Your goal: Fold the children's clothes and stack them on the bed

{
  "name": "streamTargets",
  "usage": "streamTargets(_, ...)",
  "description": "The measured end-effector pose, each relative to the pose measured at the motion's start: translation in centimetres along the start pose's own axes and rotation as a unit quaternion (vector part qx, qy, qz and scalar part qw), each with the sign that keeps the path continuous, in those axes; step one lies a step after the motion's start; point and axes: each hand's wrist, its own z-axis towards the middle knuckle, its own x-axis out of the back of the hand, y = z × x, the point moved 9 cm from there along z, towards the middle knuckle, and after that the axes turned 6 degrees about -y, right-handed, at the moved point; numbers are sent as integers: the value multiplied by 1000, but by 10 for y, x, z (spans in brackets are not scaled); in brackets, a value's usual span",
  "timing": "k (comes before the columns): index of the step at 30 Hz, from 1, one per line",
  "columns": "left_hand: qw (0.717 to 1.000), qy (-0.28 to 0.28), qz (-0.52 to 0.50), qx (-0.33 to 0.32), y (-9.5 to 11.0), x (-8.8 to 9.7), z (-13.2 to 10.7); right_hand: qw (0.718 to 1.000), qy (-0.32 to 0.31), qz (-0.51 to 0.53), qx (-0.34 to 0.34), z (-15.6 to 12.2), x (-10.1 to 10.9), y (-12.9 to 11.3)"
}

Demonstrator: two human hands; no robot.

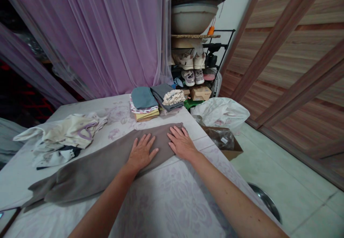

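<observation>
A pair of grey-brown trousers, folded lengthwise, lies across the bed from lower left to middle right. Flat on its middle-right part rests my left hand, fingers spread. My right hand presses on the right end of the trousers, its fingers stretched out over the fabric. Neither hand grips anything. Just beyond them sit two stacks of folded clothes: one topped by a teal cloth, the other by a dark grey cloth with a cream ruffled scrunchie on it.
A loose pile of pale clothes lies on the left of the bed. A phone shows at lower left. Beyond the bed's right edge are a cardboard box, a white plastic bag, a shoe rack and a metal basin.
</observation>
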Motion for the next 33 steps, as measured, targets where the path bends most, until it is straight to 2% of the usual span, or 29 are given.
streamTargets(3,999,2,16,30,-36,-1,-24,999,-13,19,-26,1,10,-6)
streamTargets(5,998,7,26,56,-62,-2,-44,998,-6,37,-41,1,19,-18)
streamTargets(9,992,18,45,113,-112,-3,-86,997,22,77,1,0,28,-70)
streamTargets(12,985,41,39,161,-141,1,-117,994,7,94,60,-6,14,-114)
streamTargets(15,979,64,35,190,-159,7,-145,992,-31,87,84,-13,-12,-139)
streamTargets(17,976,84,29,201,-171,12,-162,993,-49,75,77,-17,-26,-144)
streamTargets(19,967,128,20,222,-187,23,-179,994,-53,60,70,-19,-33,-145)
streamTargets(22,941,176,-19,288,-227,36,-207,996,-44,42,69,-19,-35,-145)
streamTargets(25,916,126,-90,370,-274,30,-228,996,-34,30,72,-19,-37,-144)
streamTargets(27,906,81,-117,399,-296,25,-237,996,-27,24,76,-20,-39,-144)
streamTargets(30,905,37,-152,396,-312,23,-244,996,-7,19,82,-21,-41,-144)
streamTargets(33,907,10,-197,372,-315,22,-244,996,8,17,83,-22,-40,-145)
